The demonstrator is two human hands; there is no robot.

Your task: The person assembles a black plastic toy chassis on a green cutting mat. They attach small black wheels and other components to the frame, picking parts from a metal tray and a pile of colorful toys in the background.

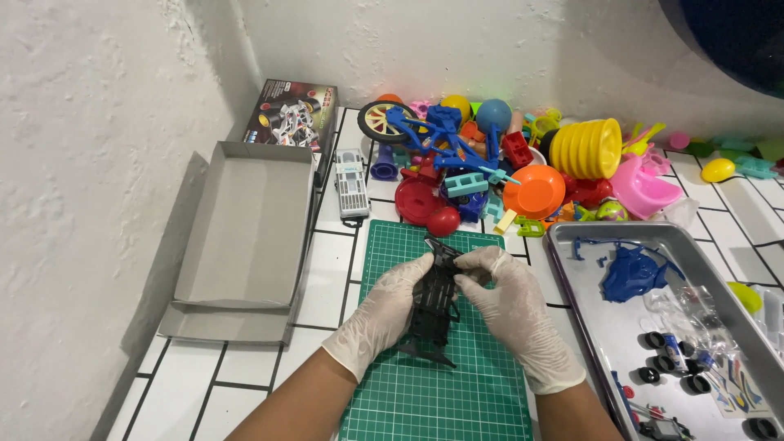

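Both of my hands wear white gloves and hold a black plastic model-car chassis [433,306] above a green cutting mat [433,392]. My left hand [377,314] grips the chassis along its left side. My right hand [510,306] pinches its upper right part with thumb and fingers. The chassis stands roughly lengthwise, its far end near the mat's top edge.
A metal tray [572,245] on the right holds a blue car body [630,273], small black wheels [653,339], clear bags and a sticker sheet. Colourful plastic toys [490,155] pile up at the back. An open grey cardboard box [245,229], its printed lid [294,110] and a white ridged part [352,184] lie left.
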